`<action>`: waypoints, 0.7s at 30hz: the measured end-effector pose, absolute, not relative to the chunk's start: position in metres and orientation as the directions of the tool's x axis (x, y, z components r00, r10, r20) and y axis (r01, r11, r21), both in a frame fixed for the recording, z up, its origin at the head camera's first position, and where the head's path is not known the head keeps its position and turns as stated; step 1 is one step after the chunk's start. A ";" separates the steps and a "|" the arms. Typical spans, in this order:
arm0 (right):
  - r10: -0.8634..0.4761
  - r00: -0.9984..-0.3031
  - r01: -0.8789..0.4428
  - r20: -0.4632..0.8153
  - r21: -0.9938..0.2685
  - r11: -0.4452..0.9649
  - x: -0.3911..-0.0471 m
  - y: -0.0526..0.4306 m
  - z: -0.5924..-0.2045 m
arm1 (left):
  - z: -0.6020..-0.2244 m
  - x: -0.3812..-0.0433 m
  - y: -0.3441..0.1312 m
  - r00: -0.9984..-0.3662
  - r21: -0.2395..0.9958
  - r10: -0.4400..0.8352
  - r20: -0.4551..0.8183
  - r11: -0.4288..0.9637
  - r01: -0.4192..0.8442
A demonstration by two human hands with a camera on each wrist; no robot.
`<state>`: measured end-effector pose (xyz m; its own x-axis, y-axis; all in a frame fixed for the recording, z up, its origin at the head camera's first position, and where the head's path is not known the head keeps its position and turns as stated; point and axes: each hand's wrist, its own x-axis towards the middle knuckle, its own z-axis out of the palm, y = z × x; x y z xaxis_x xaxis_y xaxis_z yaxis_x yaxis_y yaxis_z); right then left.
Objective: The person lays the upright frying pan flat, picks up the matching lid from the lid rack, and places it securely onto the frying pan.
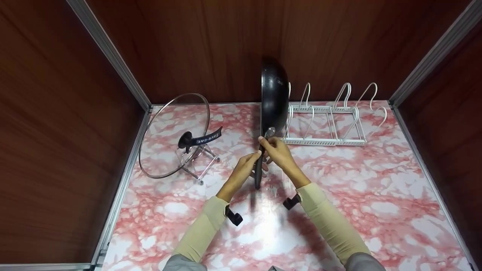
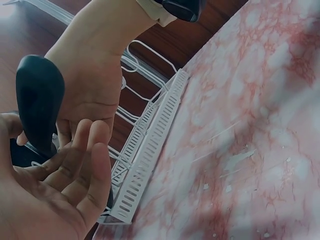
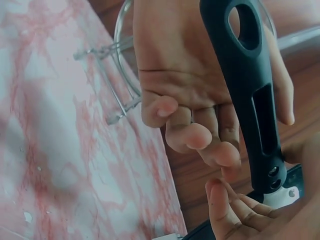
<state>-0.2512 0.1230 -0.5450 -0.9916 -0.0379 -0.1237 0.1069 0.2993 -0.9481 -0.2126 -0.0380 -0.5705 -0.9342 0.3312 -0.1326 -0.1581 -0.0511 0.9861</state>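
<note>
A black wok (image 1: 276,94) is held on its side, its open face turned left and its rounded bottom toward the white rack (image 1: 324,141). Its black handle (image 3: 245,95) points back toward the person. My right hand (image 1: 280,152) grips the handle close to the metal joint, thumb on top. Just behind it, my left hand (image 1: 241,171) has its thumb against the handle, and its fingers curl loosely around underneath. In the left wrist view the handle's end (image 2: 37,95) stands between the left hand (image 2: 55,200) and the right forearm.
A glass lid (image 1: 140,145) with a black handle (image 1: 205,140) leans upright in a small clear stand (image 1: 207,167) at the left. White wire loops rise from the rack by the back wall (image 1: 211,49). Wooden side walls flank the red-and-white marbled table (image 1: 380,207).
</note>
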 end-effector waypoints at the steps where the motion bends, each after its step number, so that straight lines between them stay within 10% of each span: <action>1: -0.042 -0.991 0.106 -0.124 -0.948 0.300 -0.251 0.122 -0.545 | -0.571 -0.212 -0.038 -0.933 0.985 0.335 -0.132 -0.057 -0.160; 21: -0.130 -0.977 0.151 -0.171 -0.977 0.153 -0.252 0.116 -0.546 | -0.569 -0.207 -0.025 -0.916 0.963 0.373 -0.150 -0.154 -0.221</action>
<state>-0.2520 0.1163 -0.5461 -0.9767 -0.1299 -0.1711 0.1507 0.1533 -0.9766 -0.2067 -0.0252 -0.5685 -0.9156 0.3730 -0.1503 -0.2210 -0.1545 0.9630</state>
